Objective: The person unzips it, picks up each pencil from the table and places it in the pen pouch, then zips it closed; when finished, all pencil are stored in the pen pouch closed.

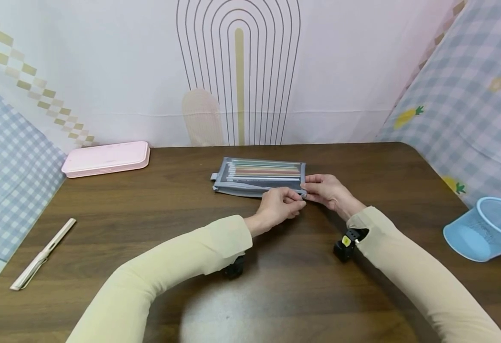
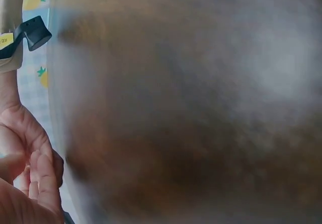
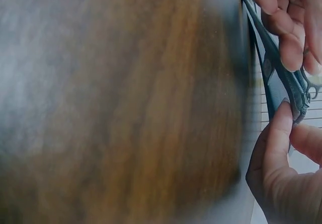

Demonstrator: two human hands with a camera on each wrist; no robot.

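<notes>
A grey zippered pencil pouch (image 1: 260, 187) with a see-through mesh side lies toward the back of the table. Several coloured pencils (image 1: 267, 170) show through the mesh. My right hand (image 1: 329, 194) pinches the pouch's right end between thumb and fingers. At that same front right corner, the curled fingertips of my left hand (image 1: 278, 206) meet at the zipper pull (image 3: 313, 90). In the right wrist view the zipper's metal teeth (image 3: 298, 83) run up to the corner that the right hand grips. The left wrist view is mostly blurred and does not show the pouch clearly.
A pink pencil case (image 1: 106, 159) lies at the back left. Near the left edge is a slim whitish pen-like object (image 1: 43, 255) with a clip. A light blue mesh cup (image 1: 466, 236) is at the right edge. Patterned cloth (image 1: 340, 71) hangs behind the table.
</notes>
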